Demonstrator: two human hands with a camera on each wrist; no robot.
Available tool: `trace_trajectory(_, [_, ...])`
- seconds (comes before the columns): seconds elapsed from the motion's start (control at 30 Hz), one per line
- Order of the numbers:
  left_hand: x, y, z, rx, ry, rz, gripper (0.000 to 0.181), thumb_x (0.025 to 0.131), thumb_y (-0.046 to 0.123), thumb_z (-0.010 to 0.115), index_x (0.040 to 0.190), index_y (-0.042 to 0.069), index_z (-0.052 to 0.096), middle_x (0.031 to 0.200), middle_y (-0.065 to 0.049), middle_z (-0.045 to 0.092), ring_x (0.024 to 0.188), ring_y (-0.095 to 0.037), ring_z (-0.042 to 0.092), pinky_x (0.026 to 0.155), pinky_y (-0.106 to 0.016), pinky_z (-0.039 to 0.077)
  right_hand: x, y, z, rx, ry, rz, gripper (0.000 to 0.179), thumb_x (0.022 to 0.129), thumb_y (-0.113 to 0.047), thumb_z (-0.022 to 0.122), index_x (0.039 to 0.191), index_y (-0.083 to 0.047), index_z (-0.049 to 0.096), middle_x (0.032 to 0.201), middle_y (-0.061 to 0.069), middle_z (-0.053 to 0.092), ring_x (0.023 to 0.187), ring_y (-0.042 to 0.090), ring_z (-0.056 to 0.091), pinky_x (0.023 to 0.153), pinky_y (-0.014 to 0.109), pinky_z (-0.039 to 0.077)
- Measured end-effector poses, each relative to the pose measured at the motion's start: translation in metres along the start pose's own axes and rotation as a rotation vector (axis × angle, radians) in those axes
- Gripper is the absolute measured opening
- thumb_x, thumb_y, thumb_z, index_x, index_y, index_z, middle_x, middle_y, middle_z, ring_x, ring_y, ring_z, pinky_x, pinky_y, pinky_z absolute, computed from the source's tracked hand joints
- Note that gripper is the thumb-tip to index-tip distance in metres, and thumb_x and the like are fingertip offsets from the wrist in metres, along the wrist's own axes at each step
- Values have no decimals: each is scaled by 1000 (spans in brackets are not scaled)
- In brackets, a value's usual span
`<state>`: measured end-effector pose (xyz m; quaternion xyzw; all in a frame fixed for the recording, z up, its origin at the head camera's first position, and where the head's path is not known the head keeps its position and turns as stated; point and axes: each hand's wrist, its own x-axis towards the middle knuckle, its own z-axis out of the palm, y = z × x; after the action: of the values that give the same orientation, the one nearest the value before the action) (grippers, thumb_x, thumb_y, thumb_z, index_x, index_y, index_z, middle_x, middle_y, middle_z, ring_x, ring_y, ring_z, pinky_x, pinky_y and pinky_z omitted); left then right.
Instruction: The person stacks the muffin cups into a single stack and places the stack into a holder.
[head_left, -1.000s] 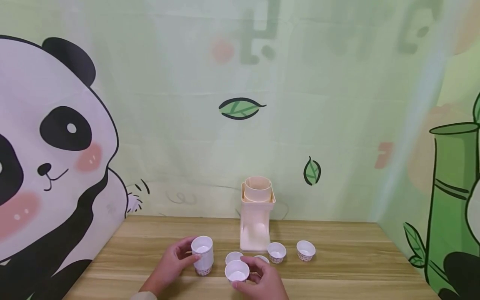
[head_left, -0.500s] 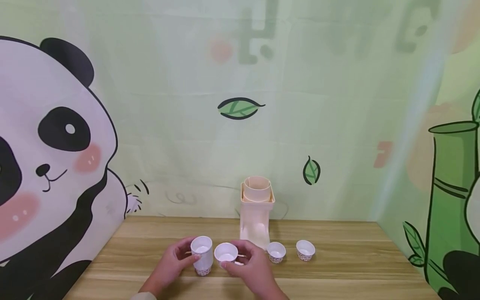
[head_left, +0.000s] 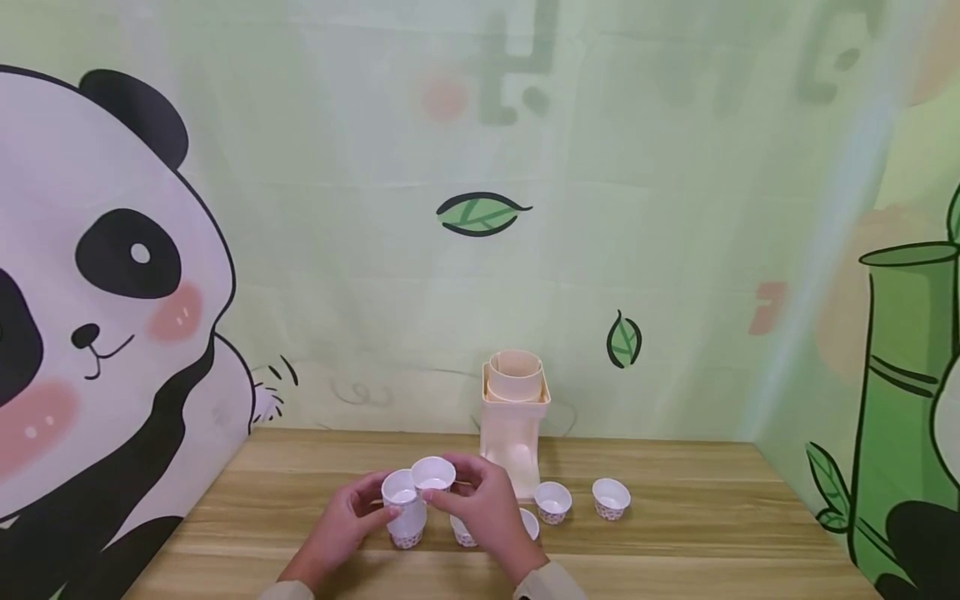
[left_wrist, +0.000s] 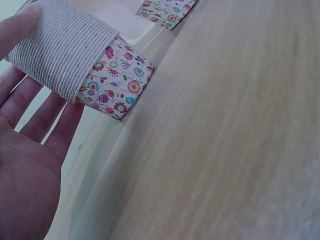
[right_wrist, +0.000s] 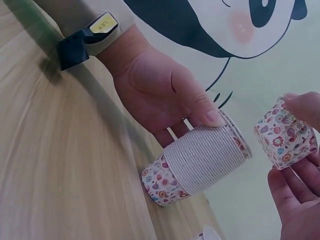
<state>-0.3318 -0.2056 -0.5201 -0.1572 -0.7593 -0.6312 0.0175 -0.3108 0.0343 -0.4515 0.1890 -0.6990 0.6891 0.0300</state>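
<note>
- A small, staged, booth-like setting is suggested.
- A light brown, wood-grained tabletop [head_left: 690,475] is enclosed by a pale green, creased, sheet-like backdrop [head_left: 337,250].
- A black-and-white cartoon panda [head_left: 127,325] and a green bamboo stalk [head_left: 903,400] are printed there.

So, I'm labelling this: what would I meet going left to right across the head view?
Panda, left hand, cup stack, held cup, right hand, cup second from right, rightmost cup, bamboo.

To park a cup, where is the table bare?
Bare table: right of the rightmost cup toward the printed bamboo, and left of the left hand toward the printed panda. Crowded: in front of the pink stand, with right hand, cup stack and loose cups.
</note>
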Motion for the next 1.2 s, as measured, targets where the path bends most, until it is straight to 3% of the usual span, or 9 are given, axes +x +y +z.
trace_trajectory(0.73, [0, -1, 0, -10, -19, 65, 51, 95, 9, 72, 140, -7, 53, 125, -15, 70, 108, -3, 67, 96, -20, 53, 22, 13, 22, 63, -50, -21, 51, 82, -9, 86, 127, 4, 66, 116, 21, 74, 106, 26, 72, 87, 20, 58])
trace_trajectory(1.03, [3, -4, -1, -8, -15, 26, 54, 93, 12, 74, 140, -5, 54, 128, -17, 69, 108, -5, 68, 94, -21, 54, 24, 10, 29, -3, -59, -28, 47, 82, -12, 86, 125, -1, 69, 116, 16, 75, 110, 29, 70, 99, 41, 57])
trace_trajectory(1.2, [2, -4, -1, -5, -13, 15, 54, 93, 12, 75, 140, -5, 54, 129, -21, 68, 107, -5, 68, 93, -22, 54, 25, 14, 30, -15, -71, -20, 48, 82, -12, 87, 125, -1, 69, 116, 15, 75, 109, 27, 70, 98, 40, 57])
